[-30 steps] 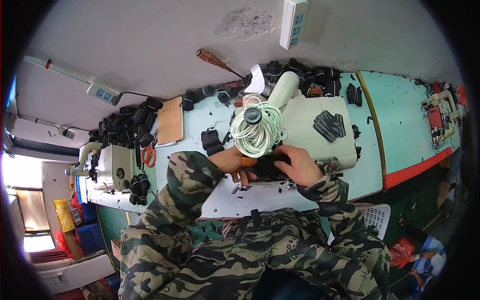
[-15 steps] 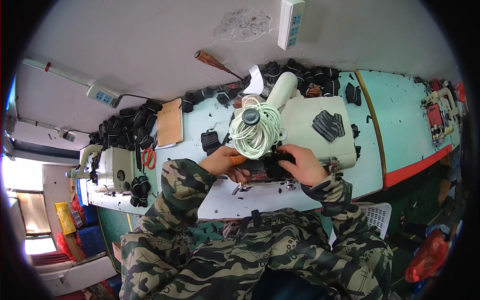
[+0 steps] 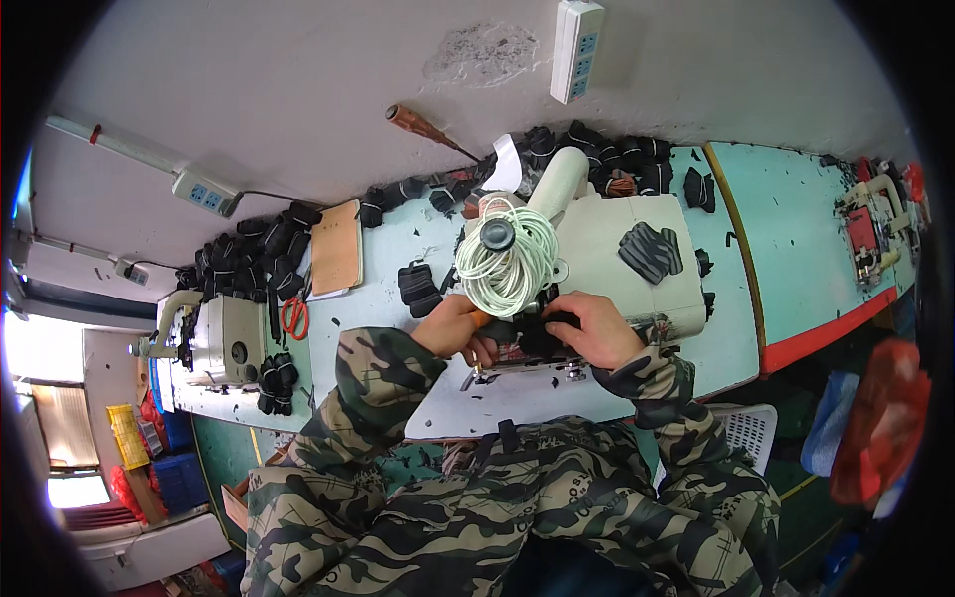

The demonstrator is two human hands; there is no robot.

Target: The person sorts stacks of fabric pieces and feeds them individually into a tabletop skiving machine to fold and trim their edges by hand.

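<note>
A cream sewing machine (image 3: 647,214) stands on the pale table in front of me, with a coil of whitish cord (image 3: 507,269) hung over a dark round knob at its left end. Beneath the coil, a black cloth piece (image 3: 537,338) lies at the machine's near side. My right hand (image 3: 597,333) pinches its right part between thumb and fingers. My left hand (image 3: 453,328), an orange band on one finger, curls closed at the left of the cloth; the coil partly hides its fingertips. Folded dark grey cloth pieces (image 3: 650,252) rest on top of the machine.
Black tied bundles (image 3: 244,249) line the wall. Red-handled scissors (image 3: 294,316) and a brown clipboard (image 3: 336,249) lie left, near a second sewing machine (image 3: 224,336). A screwdriver (image 3: 423,127) leans behind. At lower right are a white basket (image 3: 748,436) and a red bag (image 3: 880,423).
My right hand has shifted slightly left with the black cloth, which now looks more bunched. My left hand has moved a little right. The red bag at lower right is higher, a blue item beside it.
</note>
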